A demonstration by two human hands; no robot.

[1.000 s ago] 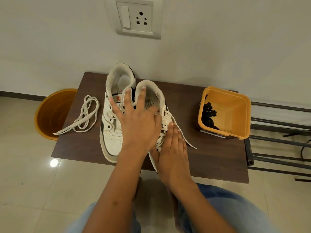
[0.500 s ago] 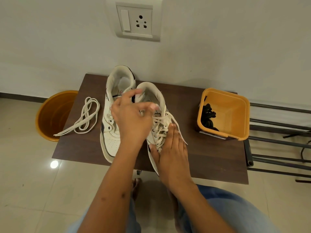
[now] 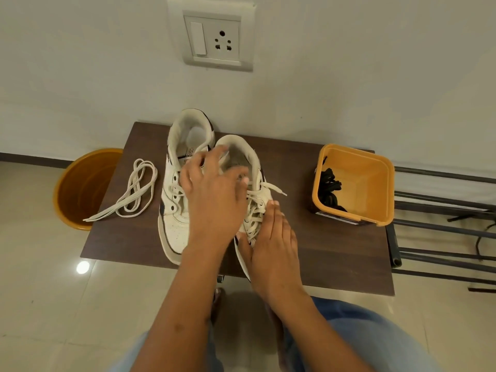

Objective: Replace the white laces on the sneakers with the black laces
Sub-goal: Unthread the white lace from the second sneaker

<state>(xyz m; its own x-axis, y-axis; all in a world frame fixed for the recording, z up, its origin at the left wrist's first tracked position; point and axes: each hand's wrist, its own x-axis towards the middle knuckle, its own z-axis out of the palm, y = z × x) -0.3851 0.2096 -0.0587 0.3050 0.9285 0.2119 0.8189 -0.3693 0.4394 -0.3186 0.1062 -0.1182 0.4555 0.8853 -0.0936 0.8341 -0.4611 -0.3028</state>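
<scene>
Two white sneakers stand side by side on a brown table (image 3: pixel 335 251), toes toward me. The left sneaker (image 3: pixel 174 232) shows bare eyelets. The right sneaker (image 3: pixel 243 147) still carries a white lace (image 3: pixel 257 210), and one lace tip sticks out to the right. My left hand (image 3: pixel 212 202) hovers over its tongue, thumb and fingers pinching the lace near the top eyelets. My right hand (image 3: pixel 271 248) lies along that shoe's toe, thumb on one side and fingers on the other. A loose white lace (image 3: pixel 134 191) lies coiled at the table's left. Black laces (image 3: pixel 328 189) sit in a yellow box (image 3: pixel 375 183).
An orange bucket (image 3: pixel 80 189) stands on the floor beside the table's left edge. A dark metal rack (image 3: pixel 442 224) runs along the right side. A wall socket (image 3: pixel 214 38) is mounted above the table. My knees in blue jeans are below the table's near edge.
My left hand went from lying flat with spread fingers on both shoes to curling and pinching at the right sneaker's top lacing. A lace tip now sticks out to the right. My right hand stayed put.
</scene>
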